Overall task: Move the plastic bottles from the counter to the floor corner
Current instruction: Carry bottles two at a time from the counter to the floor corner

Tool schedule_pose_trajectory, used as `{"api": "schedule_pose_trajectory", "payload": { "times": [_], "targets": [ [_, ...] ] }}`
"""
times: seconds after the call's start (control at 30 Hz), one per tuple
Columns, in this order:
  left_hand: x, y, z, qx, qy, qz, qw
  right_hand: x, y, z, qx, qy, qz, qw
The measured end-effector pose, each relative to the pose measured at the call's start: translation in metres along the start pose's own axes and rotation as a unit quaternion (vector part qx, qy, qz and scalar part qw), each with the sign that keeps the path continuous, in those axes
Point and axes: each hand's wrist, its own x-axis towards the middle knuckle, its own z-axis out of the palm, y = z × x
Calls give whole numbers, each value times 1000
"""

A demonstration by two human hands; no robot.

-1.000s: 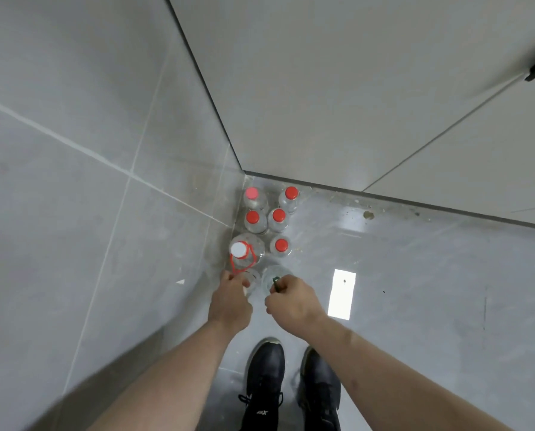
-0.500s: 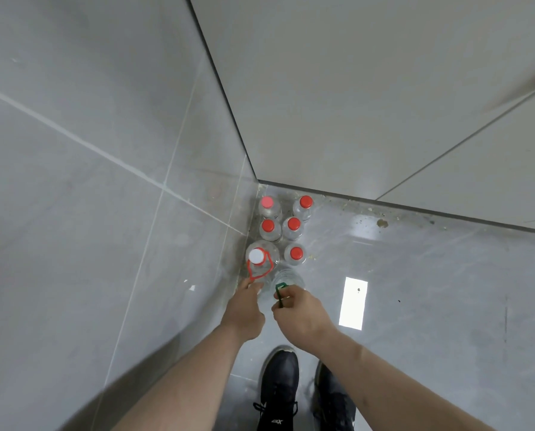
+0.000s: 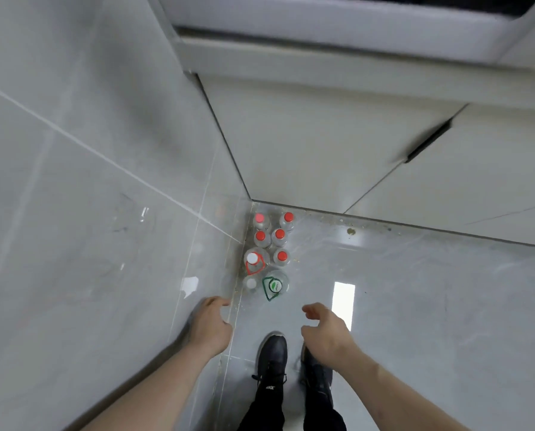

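Note:
Several clear plastic bottles stand upright in the floor corner, seen from above. Red-capped bottles (image 3: 279, 234) fill the back rows. A larger bottle with a white cap and red carry ring (image 3: 253, 259) stands in front of them on the left. Nearest me are a small white-capped bottle (image 3: 251, 283) and a bottle with a green cap and green ring (image 3: 274, 286). My left hand (image 3: 211, 326) hangs empty below the white-capped bottle, fingers loosely curled. My right hand (image 3: 326, 328) is also empty, below and right of the green-capped bottle.
A grey tiled wall (image 3: 89, 197) closes the left side. White cabinet doors (image 3: 337, 144) with a dark handle slot (image 3: 429, 141) rise behind the corner. My black shoes (image 3: 272, 356) stand on the glossy floor below the hands. Crumbs lie along the cabinet base.
Both hands have let go of the two nearest bottles and drawn back towards me. The green-capped and small white-capped bottles now stand free. The view has tilted up.

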Motion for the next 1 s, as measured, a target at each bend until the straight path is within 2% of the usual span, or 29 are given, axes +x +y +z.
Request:
{"api": "schedule_pose_trajectory", "payload": {
  "times": [0.1,0.23,0.37,0.47,0.57,0.73,0.83,1.0],
  "targets": [
    [-66,40,-33,1,7,-2,1000,-67,-6,-27,4,30,-7,1000],
    [-148,94,-68,-36,3,36,999,-178,-8,-63,44,58,9,997],
    [-228,156,-98,-13,2,137,990,-281,8,-87,99,104,9,990],
    [-283,201,-112,30,-13,234,972,-346,26,-99,144,156,-1,977],
    [-328,243,-118,86,-43,316,944,-402,44,-116,199,210,-19,957],
    [-403,320,-113,157,-73,456,873,-486,91,-155,292,307,-49,904],
    [-453,369,-94,159,-87,521,834,-533,127,-179,333,359,-66,870],
    [-546,435,-41,156,-109,603,775,-604,204,-214,351,412,-80,837]
  ]
}}
